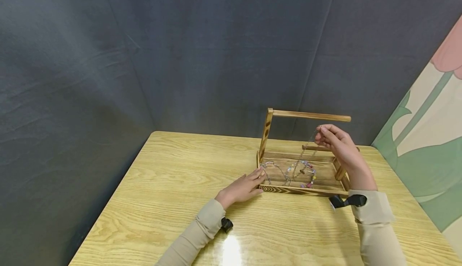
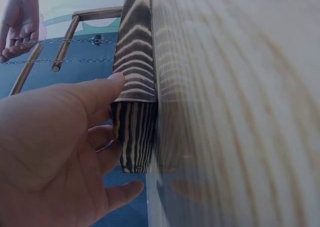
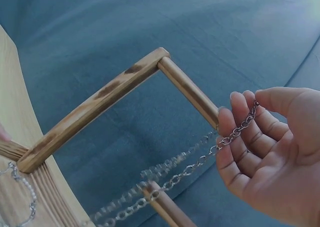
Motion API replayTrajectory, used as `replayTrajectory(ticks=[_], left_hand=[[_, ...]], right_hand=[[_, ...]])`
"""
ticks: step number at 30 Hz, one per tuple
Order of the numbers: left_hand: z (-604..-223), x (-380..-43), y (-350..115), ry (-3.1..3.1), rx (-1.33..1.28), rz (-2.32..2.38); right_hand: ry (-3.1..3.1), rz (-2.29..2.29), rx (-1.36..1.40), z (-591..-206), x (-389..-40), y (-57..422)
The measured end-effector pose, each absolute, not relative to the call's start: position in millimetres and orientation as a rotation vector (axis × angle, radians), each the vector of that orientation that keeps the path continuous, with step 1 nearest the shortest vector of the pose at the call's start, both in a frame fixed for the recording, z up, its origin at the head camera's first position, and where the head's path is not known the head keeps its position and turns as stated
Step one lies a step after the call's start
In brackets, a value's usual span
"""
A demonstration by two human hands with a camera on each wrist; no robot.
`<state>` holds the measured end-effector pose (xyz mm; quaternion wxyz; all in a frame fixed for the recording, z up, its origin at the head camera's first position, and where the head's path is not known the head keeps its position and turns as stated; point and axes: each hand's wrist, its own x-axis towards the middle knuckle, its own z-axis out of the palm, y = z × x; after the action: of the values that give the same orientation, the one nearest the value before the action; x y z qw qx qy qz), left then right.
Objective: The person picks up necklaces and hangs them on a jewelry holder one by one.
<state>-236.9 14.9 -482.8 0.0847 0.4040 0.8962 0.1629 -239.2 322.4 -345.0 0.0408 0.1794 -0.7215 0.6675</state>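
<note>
A wooden jewelry stand (image 1: 296,191) with a shallow tray base stands on the table. Its left post (image 1: 266,133) carries a long upper bar (image 1: 312,115), and a lower bar (image 1: 311,148) sits beneath. My left hand (image 1: 243,185) holds the tray's front left corner, the thumb on the front wall and fingers around the end. Beneath the right part of the upper bar, my right hand (image 1: 335,138) pinches one end of a silver chain necklace (image 3: 187,170) between thumb and fingers. The chain hangs in two strands down toward the tray. A colorful beaded strand (image 1: 314,174) lies inside.
More thin chains and beads (image 1: 268,163) lie in the tray's left part. The wooden table (image 1: 173,202) extends left and in front of the stand. A dark curtain (image 1: 216,57) hangs behind, and a flower-patterned panel (image 1: 415,145) stands at the right.
</note>
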Motion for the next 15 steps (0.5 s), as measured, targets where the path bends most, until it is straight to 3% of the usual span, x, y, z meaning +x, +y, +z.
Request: replayTrajectory(ticks=[15], left_hand=[[-485,-237,15,2.695,1.216,0.459]], right_hand=[[-2.224,2.022,0.577,-339,-250,311]])
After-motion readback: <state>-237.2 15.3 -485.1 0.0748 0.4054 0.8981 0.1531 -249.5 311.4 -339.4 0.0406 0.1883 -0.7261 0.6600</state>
